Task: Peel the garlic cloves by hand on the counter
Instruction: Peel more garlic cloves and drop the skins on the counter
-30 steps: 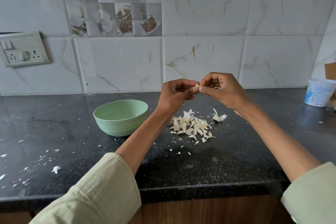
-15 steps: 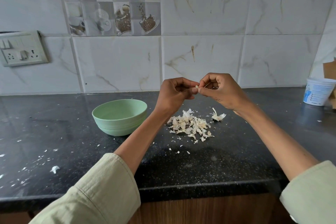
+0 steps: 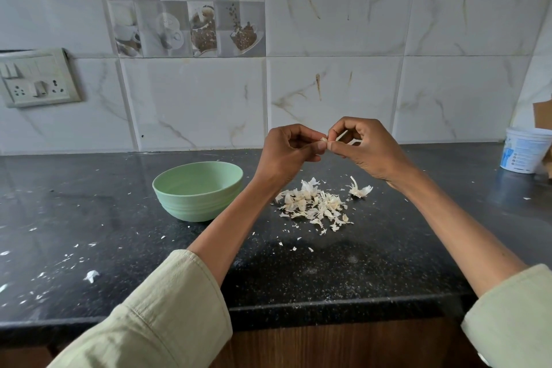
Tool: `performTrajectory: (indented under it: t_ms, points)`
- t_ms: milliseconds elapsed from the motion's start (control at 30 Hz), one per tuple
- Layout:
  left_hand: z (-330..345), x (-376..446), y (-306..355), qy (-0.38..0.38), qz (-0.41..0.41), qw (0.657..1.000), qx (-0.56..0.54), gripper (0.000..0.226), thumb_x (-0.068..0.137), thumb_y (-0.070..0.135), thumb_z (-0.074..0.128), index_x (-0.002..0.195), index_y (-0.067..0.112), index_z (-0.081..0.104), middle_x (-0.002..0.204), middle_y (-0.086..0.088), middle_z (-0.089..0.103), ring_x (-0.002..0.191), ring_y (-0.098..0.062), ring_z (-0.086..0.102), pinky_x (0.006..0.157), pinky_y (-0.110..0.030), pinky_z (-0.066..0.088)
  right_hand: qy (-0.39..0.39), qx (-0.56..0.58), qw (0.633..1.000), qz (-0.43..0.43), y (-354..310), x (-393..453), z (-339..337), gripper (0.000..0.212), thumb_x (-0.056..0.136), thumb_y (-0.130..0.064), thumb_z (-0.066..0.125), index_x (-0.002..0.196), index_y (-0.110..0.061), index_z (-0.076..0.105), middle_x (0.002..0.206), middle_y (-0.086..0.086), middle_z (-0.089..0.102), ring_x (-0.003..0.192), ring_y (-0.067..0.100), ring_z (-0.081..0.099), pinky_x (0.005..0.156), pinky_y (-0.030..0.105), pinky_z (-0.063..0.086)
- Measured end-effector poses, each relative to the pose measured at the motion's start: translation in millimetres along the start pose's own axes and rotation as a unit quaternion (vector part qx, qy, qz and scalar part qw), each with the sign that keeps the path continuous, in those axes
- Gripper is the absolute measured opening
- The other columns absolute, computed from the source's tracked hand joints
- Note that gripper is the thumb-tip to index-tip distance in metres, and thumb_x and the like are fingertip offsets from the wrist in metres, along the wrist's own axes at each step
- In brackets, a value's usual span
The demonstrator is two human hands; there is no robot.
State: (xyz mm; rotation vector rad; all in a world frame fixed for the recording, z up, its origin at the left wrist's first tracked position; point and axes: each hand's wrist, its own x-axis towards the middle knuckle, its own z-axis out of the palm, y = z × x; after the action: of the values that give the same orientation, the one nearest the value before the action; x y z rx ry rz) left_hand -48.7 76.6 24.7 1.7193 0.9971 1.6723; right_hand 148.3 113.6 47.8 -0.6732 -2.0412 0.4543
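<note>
From the head camera, the left hand (image 3: 285,155) and the right hand (image 3: 366,148) were raised together above the black counter (image 3: 298,272), fingertips meeting. Between them sat a small garlic clove (image 3: 323,139), pinched by the curled fingers and thumbs of both hands; most of it was hidden. Below the hands, on the counter, lay a pile of garlic skins (image 3: 313,206), with one larger papery piece (image 3: 360,190) just to its right. A pale green bowl (image 3: 198,190) stood left of the pile, beside the left forearm. At the far right a white tub (image 3: 524,149) stood near the tiled wall (image 3: 343,84). A switch plate (image 3: 37,78) was mounted at the far left.
</note>
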Motion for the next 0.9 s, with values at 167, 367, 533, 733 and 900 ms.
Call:
performTrajectory:
  t_ms: [167,367,533,733,900]
  points:
    - [0.9,0.4,-0.4,0.012,0.002,1.000,-0.014,0.016,0.091,0.004,0.080,0.105,-0.005,0.076,0.093,-0.020,0.077,0.085,-0.022,0.077,0.078,-0.031,0.065,0.018,0.009,1.000,0.009,0.9,1.0,0.2,0.011,0.091,-0.018,0.082,0.092,-0.017,0.071,0.091,-0.006,0.073,0.081,0.010,0.069,0.078,0.030,0.056]
    - [0.7,1.5,-3.8,0.029,-0.001,1.000,-0.010,0.014,0.093,0.007,0.078,0.105,-0.002,0.078,0.092,-0.018,0.079,0.085,-0.023,0.077,0.076,-0.030,0.064,0.031,0.008,0.999,-0.023,0.7,0.5,3.1,0.019,0.089,-0.016,0.085,0.103,-0.020,0.073,0.092,-0.002,0.077,0.084,0.017,0.073,0.079,0.030,0.059]
    - [1.1,1.5,-4.2,0.048,-0.021,0.997,-0.060,0.029,0.089,0.010,0.083,0.114,-0.003,0.074,0.098,-0.023,0.077,0.085,-0.024,0.076,0.075,-0.030,0.064,0.053,0.023,0.998,-0.021,2.3,2.2,2.5,0.017,0.086,-0.018,0.088,0.100,-0.013,0.079,0.091,-0.001,0.080,0.087,0.014,0.077,0.082,0.027,0.061]
    - [2.2,1.2,-3.5,0.035,-0.022,0.997,-0.062,0.021,0.090,0.007,0.082,0.108,-0.002,0.078,0.097,-0.018,0.079,0.089,-0.021,0.075,0.078,-0.029,0.064,0.054,0.066,0.996,0.013,4.0,2.9,1.2,0.019,0.082,-0.017,0.090,0.097,-0.011,0.080,0.092,0.003,0.081,0.089,0.022,0.078,0.086,0.030,0.062]
    - [3.3,0.7,-2.7,0.022,0.006,0.999,-0.024,0.018,0.093,0.008,0.079,0.108,-0.002,0.078,0.099,-0.017,0.080,0.097,-0.030,0.077,0.080,-0.032,0.065,0.051,0.073,0.996,0.007,1.9,1.8,0.1,0.021,0.082,-0.018,0.091,0.096,-0.010,0.078,0.091,0.004,0.081,0.089,0.022,0.078,0.086,0.030,0.062]
